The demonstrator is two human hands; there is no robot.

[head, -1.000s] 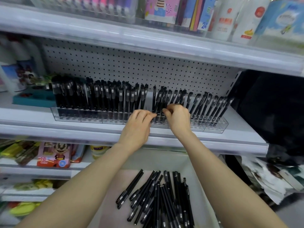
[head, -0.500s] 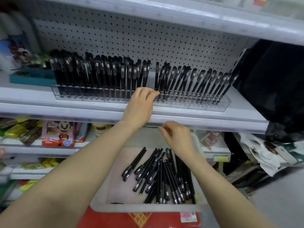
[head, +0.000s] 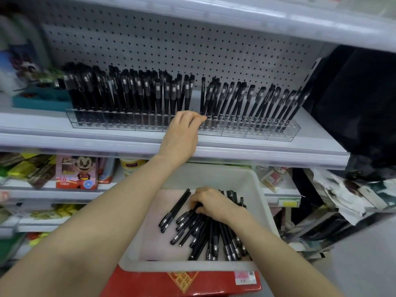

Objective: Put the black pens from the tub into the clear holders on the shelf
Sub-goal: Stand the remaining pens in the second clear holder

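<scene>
R hand [head: 211, 203] inside tub [head: 214, 174], fingers curled round black pens [head: 201, 230] for next batch; L hand [head: 182, 133] above tub at clear holders [head: 278, 133], grip unclear; prob. steadying the gap, we judge.

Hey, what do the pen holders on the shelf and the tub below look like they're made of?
Clear holders: likely acrylic or similar hard plastic, glossy; the pens show through the walls. Tub: probably plastic, off-white and matte, with a thick rounded rim.
</scene>
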